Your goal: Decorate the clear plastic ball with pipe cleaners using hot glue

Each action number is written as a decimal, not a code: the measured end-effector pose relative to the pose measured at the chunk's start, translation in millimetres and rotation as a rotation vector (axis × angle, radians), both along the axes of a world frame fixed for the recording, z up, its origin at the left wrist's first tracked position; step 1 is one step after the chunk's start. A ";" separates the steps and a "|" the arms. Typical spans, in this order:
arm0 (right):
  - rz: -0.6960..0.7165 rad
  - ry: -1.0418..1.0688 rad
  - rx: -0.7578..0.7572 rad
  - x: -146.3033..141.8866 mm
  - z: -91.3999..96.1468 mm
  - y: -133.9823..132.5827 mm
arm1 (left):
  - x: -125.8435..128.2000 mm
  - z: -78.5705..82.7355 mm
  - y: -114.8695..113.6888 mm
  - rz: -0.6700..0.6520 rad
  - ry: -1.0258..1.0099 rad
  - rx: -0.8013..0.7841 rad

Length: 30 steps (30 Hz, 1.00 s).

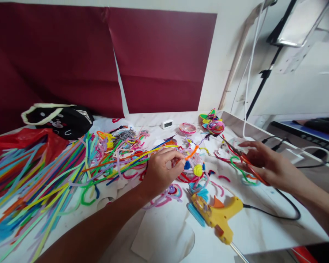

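Note:
My left hand is over the middle of the table, thumb and fingers pinching an orange pipe cleaner whose short end sticks out to the right. To the right, my right hand grips a pair of scissors with orange handles; their blades point up and left, apart from the pipe cleaner. Below my left hand's fingertips sits a round clear piece trimmed with pink and red pipe cleaners, bearing a yellow coil. A yellow hot glue gun lies in front, its nozzle near some blue fluffy pieces.
Many loose pipe cleaners spread over the left side, partly in a red plastic bag. Behind stand a black bag, a small digital clock, a pink-rimmed bowl and a colourful animal figure. The glue gun's black cord loops rightward.

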State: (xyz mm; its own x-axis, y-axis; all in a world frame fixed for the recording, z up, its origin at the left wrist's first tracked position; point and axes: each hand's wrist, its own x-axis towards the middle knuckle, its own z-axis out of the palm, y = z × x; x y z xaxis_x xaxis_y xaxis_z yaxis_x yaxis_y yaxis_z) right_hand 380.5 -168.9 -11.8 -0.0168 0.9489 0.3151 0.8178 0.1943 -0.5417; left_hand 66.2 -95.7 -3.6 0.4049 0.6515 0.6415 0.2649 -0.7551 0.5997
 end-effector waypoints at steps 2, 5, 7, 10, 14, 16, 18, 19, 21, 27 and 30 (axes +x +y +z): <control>0.079 0.053 -0.051 -12.2 5.3 -9.1 | 1.1 1.0 -2.4 0.003 0.007 -0.011; 0.169 0.120 -0.071 -27.9 8.5 -19.0 | 2.4 2.4 -5.5 0.004 0.008 -0.005; 0.181 0.112 -0.084 -37.1 10.1 -23.2 | 2.7 3.1 -6.8 0.005 -0.001 0.007; 0.212 0.024 -0.111 -51.4 16.6 -27.2 | 2.2 4.0 -8.3 -0.003 -0.026 0.015; 0.257 -0.091 -0.107 -68.7 29.3 -31.0 | 1.1 5.3 -9.7 0.009 -0.037 -0.005; 0.248 -0.105 -0.102 -74.0 32.6 -31.9 | 1.0 5.8 -10.0 0.016 -0.039 -0.011; 0.253 -0.085 -0.126 -77.4 33.5 -31.7 | 1.3 6.2 -10.3 0.019 -0.043 -0.004; 0.257 -0.067 -0.145 -78.8 33.4 -31.2 | 1.5 6.4 -10.5 0.018 -0.044 0.000; 0.272 -0.015 -0.182 -81.6 33.0 -30.0 | 2.1 6.6 -11.2 0.018 -0.041 0.004; 0.295 0.106 -0.283 -91.3 33.3 -27.4 | 3.2 5.0 -14.6 0.027 -0.019 -0.011; 0.314 0.170 -0.314 -96.5 33.3 -25.7 | 3.1 4.6 -15.9 0.035 -0.013 0.008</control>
